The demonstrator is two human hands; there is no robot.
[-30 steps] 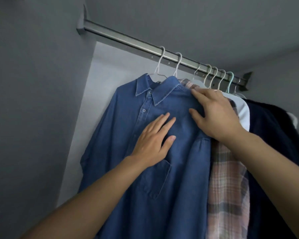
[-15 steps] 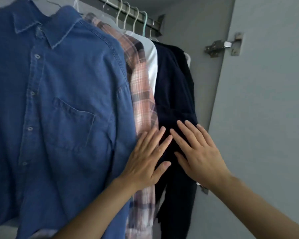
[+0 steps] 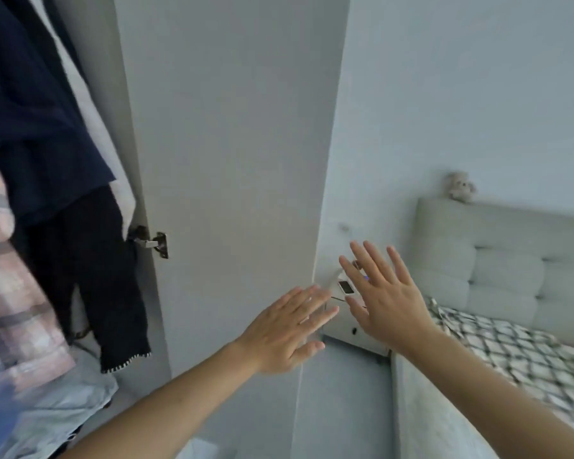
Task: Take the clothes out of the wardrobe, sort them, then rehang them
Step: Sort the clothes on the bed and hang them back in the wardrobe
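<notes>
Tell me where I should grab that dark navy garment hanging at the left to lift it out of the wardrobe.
Both hands, left hand and right hand, are open and off to its right. The navy garment hangs loose with its hem low; its hanger is out of frame. Probably reach up from the right, along the door side, and grip at the shoulder or hanger, not the limp hem.
</notes>
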